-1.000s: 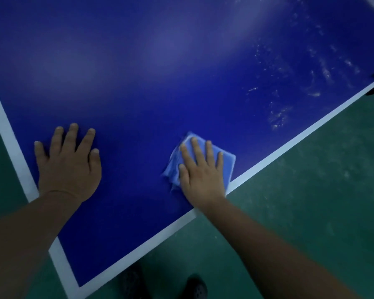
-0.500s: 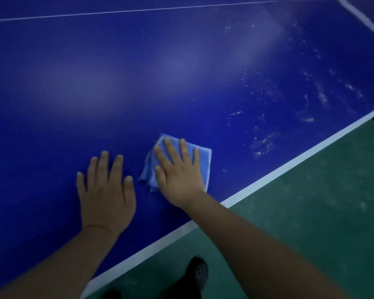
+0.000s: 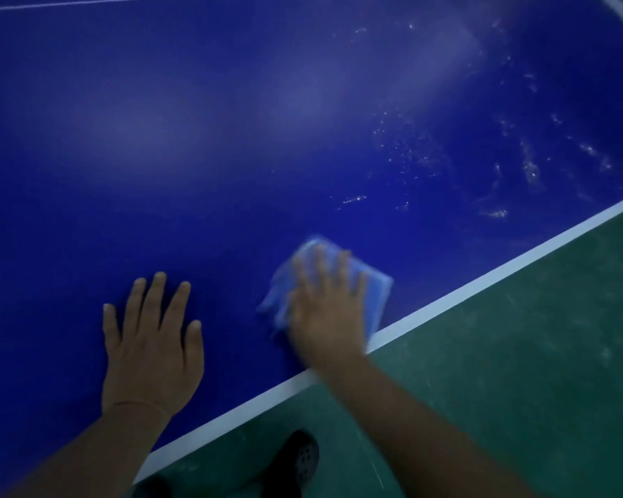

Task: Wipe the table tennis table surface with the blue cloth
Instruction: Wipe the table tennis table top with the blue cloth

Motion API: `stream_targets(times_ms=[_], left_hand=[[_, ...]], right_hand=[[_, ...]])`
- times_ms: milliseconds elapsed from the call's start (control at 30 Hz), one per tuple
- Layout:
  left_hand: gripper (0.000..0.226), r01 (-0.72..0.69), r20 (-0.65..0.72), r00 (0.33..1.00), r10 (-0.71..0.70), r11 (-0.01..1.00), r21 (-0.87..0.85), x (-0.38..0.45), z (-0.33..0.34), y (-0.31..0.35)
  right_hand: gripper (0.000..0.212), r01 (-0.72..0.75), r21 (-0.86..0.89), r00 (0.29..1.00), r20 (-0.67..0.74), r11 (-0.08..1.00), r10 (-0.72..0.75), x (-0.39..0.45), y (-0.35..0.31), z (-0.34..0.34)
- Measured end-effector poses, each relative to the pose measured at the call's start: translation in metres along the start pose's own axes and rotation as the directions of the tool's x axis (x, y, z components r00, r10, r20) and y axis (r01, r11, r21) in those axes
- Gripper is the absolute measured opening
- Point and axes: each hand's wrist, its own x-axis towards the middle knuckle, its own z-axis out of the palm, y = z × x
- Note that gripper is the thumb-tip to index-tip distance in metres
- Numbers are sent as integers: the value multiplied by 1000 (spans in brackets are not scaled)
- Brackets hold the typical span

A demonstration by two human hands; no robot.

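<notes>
My flat right hand has swept the folded light-blue cloth rightward to the white edge stripe of the dark-blue surface, nearing pale smears, left hand splayed empty.

Deep blue tabletop with a white border line and whitish specks; light blue cloth, blurred; green floor; seemingly black shoe.

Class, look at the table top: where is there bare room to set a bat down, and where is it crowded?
Bare: the wide blue stretch beyond the left hand, up to the thin white line. Crowded: near the white edge, where the right hand presses the blue cloth; white specks beyond.
</notes>
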Motion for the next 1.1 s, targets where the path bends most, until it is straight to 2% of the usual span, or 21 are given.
stream_targets(times_ms=[33,67,100,167,200,267,333,400,500,700,767,833,900,967,1033,1100], left_hand=[[65,0,1,1000,0,1000,-2,1,0,0],[65,1,6,1000,-1,1000,-6,1,0,0],[65,6,10,1000,-6,1000,-11,1,0,1],[65,14,9,1000,-13,1000,-16,1,-1,2],[65,10,11,1000,-10,1000,-17,1,-1,3],[64,5,18,1000,-5,1000,-22,1,-2,4],[63,11,30,1000,-10,1000,-21,1,-2,3],[62,13,38,999,-13,1000,0,1,-3,3],[60,9,57,998,-11,999,45,3,-3,3],[57,9,48,999,-14,995,99,5,2,2],[57,-12,39,999,8,995,99,6,3,1],[57,-13,32,999,10,995,97,6,2,1],[57,-12,40,999,9,996,89,4,1,1],[57,-17,43,999,13,997,79,3,1,0],[57,-30,45,999,27,997,72,4,2,0],[57,-33,49,998,31,998,56,4,2,0]], right_hand=[[53,207,-16,975,80,978,-205,-13,-11,3],[53,305,-18,943,145,952,-299,-14,-3,3],[54,292,-10,947,144,956,-288,-6,21,3],[57,24,-57,998,67,998,-20,19,85,-5],[59,-154,-94,986,48,984,159,32,120,-13],[58,-429,-78,897,75,900,435,45,169,-30],[57,-524,-12,848,88,852,523,44,167,-36],[58,-443,-22,892,89,896,443,36,130,-29],[61,-164,-59,978,121,985,170,33,50,-11],[57,115,101,983,133,988,-128,114,-100,6],[57,162,126,972,148,979,-180,149,-127,5],[56,158,125,976,127,979,-174,181,-124,1],[56,47,82,994,94,996,-54,208,-82,-3],[55,-145,12,988,53,989,145,220,-12,-8],[55,-375,3,927,31,927,374,213,69,-21],[55,-568,39,823,54,822,566,199,123,-35]])
